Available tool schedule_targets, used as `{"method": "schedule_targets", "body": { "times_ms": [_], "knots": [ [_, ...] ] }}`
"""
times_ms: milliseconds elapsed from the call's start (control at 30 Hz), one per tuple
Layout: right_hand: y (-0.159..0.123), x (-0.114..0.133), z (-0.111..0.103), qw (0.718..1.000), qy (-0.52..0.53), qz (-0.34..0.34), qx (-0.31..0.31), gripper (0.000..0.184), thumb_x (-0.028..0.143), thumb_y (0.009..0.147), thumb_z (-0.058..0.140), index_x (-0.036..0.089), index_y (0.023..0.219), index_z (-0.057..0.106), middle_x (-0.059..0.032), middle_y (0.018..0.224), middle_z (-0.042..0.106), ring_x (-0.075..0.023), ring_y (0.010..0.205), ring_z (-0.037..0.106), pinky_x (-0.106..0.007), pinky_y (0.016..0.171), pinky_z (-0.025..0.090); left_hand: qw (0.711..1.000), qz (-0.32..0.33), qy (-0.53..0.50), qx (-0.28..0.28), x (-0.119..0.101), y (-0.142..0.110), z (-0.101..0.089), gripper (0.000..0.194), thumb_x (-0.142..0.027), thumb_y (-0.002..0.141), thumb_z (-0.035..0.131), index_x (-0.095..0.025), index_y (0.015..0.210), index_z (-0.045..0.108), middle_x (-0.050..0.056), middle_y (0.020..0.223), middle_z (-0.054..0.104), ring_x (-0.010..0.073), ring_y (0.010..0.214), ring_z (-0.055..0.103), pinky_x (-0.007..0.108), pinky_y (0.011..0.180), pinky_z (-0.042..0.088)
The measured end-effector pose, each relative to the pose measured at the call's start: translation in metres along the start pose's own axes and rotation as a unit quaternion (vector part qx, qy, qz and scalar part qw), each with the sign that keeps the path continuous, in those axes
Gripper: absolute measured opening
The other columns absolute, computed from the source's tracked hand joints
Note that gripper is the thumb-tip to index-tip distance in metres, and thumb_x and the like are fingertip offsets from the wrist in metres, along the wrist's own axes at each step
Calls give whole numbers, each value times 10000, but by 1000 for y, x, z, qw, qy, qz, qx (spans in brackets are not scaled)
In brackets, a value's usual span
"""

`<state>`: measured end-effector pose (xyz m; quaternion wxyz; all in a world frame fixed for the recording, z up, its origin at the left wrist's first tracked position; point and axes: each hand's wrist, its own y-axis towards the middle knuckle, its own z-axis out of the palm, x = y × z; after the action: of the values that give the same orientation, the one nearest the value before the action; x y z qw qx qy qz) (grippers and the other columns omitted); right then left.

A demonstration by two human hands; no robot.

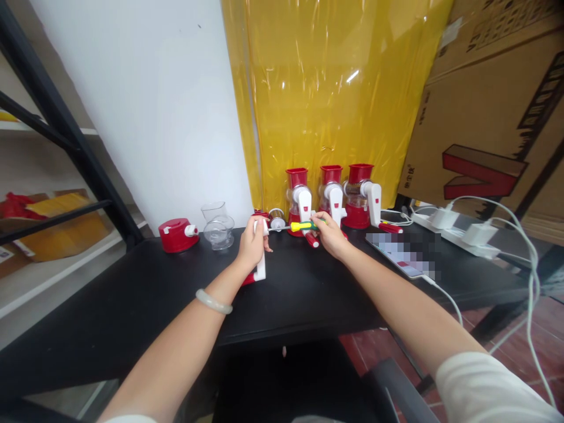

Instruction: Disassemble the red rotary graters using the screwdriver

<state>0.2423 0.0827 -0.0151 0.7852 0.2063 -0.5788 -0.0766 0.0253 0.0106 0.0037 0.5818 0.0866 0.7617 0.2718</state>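
Observation:
My left hand is closed around a white crank handle with a red grip, held above the black table. In my right hand is a screwdriver with a yellow and green handle. Its metal shaft points left and its tip meets the white end of the crank handle; the exact contact is too small to make out. Behind my hands lies a grater drum. Left of my left hand stand a clear plastic housing and a red base with a white knob.
Several red and white rotary graters stand at the table's back edge. To the right are a phone on a cable and a white power strip with chargers. A cardboard box and yellow plastic sheeting rise behind.

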Motion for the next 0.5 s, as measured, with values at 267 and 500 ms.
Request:
{"method": "schedule_targets", "body": {
  "times_ms": [267,500],
  "knots": [
    [-6,10,0,998,-62,-19,12,517,753,819,522,237,791,544,48,576,470,-121,508,462,-288,531,414,1000,1,-2,-1,0,0,0,392,-575,970,417,-220,1063,556,-80,572,480,92,415,517,230,446,552],
    [-7,14,2,998,-69,-2,-5,545,752,687,675,223,753,560,49,664,483,-89,534,439,-248,483,355,1000,1,0,-1,1,1,0,375,-552,981,401,-217,1063,549,-79,569,473,98,416,510,246,443,561]
  ]
}}
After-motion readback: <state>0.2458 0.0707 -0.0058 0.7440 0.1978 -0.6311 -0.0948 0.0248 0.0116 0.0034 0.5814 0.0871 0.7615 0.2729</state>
